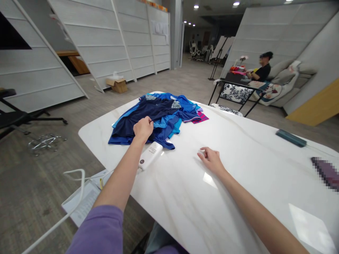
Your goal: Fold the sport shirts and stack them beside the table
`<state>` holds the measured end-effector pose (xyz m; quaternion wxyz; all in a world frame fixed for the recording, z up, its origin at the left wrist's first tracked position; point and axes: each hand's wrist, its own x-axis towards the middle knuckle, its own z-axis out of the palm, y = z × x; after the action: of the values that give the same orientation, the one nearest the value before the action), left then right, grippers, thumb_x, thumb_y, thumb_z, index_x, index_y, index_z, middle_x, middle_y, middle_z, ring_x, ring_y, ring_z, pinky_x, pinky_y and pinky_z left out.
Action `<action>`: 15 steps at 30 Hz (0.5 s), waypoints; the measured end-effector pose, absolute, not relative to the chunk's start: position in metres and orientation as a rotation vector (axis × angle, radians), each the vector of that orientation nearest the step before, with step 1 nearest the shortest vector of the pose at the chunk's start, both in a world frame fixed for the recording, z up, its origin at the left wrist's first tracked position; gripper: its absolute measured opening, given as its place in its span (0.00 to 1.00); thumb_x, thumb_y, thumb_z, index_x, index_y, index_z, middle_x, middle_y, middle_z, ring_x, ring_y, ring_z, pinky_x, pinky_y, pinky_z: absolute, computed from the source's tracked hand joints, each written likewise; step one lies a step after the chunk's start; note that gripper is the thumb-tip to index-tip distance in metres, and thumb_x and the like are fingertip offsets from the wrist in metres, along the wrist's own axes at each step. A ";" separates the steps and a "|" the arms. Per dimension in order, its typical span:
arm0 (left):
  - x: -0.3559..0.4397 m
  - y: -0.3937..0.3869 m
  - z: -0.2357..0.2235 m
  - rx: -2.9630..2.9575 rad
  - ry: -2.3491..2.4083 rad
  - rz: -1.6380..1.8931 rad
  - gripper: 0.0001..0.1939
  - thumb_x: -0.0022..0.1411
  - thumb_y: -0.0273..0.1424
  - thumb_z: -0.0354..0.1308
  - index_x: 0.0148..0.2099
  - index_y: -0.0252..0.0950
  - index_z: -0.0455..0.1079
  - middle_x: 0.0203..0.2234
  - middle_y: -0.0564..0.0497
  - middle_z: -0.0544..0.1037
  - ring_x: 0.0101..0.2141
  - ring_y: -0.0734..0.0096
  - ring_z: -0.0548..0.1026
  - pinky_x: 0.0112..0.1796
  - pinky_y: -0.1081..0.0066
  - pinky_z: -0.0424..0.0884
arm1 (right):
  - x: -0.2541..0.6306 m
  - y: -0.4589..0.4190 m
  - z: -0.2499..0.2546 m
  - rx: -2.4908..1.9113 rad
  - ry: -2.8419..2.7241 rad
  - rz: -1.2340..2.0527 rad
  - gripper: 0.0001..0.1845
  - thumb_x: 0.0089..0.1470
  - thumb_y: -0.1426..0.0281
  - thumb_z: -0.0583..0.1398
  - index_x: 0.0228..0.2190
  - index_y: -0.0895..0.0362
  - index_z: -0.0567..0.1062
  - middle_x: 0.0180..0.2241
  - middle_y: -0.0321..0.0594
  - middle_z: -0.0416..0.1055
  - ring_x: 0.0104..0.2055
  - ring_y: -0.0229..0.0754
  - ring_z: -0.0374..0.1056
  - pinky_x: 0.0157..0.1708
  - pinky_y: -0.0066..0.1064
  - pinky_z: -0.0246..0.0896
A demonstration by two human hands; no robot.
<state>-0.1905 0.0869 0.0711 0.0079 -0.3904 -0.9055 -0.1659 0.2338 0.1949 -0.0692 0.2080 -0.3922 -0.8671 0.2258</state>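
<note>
A heap of clothes in several blues lies at the far left of the white table [182, 190]. On top is a dark navy shirt [132, 116] with grey patterned patches near its far edge. My left hand [143, 129] is closed on the near part of this shirt, pinching its fabric. Nearer to me, below that hand, sits a white box-shaped device [153, 151] with a cable, partly hidden by my left forearm. To the right of the heap, my right hand [211, 159] hovers over or rests on the table, fingers loosely curled and apart, holding nothing visible.
A dark green oblong object [290, 138] and a blurred-out purple item [327, 173] lie on the table's right side. A chair [235, 93] stands behind the table. A white cable [82, 190] hangs at left. Another person [262, 68] sits in the background.
</note>
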 end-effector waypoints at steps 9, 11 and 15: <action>-0.113 0.056 0.150 -1.468 -2.515 -0.707 0.18 0.85 0.34 0.45 0.65 0.38 0.72 0.61 0.36 0.81 0.62 0.45 0.80 0.61 0.52 0.73 | 0.235 0.193 -0.062 -1.018 -2.217 0.879 0.32 0.69 0.38 0.61 0.58 0.48 0.76 0.38 0.38 0.80 0.40 0.48 0.78 0.56 0.49 0.72; -0.080 0.042 0.158 -1.655 -2.454 -0.717 0.16 0.85 0.34 0.45 0.63 0.40 0.72 0.58 0.40 0.83 0.60 0.50 0.81 0.58 0.57 0.75 | 0.234 0.192 -0.056 -0.976 -2.063 1.075 0.35 0.68 0.36 0.61 0.60 0.48 0.74 0.43 0.41 0.81 0.43 0.50 0.79 0.55 0.48 0.75; 0.010 -0.003 0.151 -2.103 -2.323 -0.688 0.11 0.85 0.36 0.50 0.57 0.45 0.74 0.52 0.48 0.86 0.52 0.60 0.85 0.50 0.66 0.76 | 0.224 0.187 -0.033 -0.926 -1.671 1.570 0.42 0.68 0.33 0.60 0.70 0.43 0.66 0.58 0.47 0.80 0.56 0.50 0.82 0.60 0.47 0.77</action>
<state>0.0105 -0.0034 0.1507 -0.0332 -0.6551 -0.7237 -0.2142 0.2239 0.1871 -0.0333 0.3281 -0.3538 -0.6384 0.5996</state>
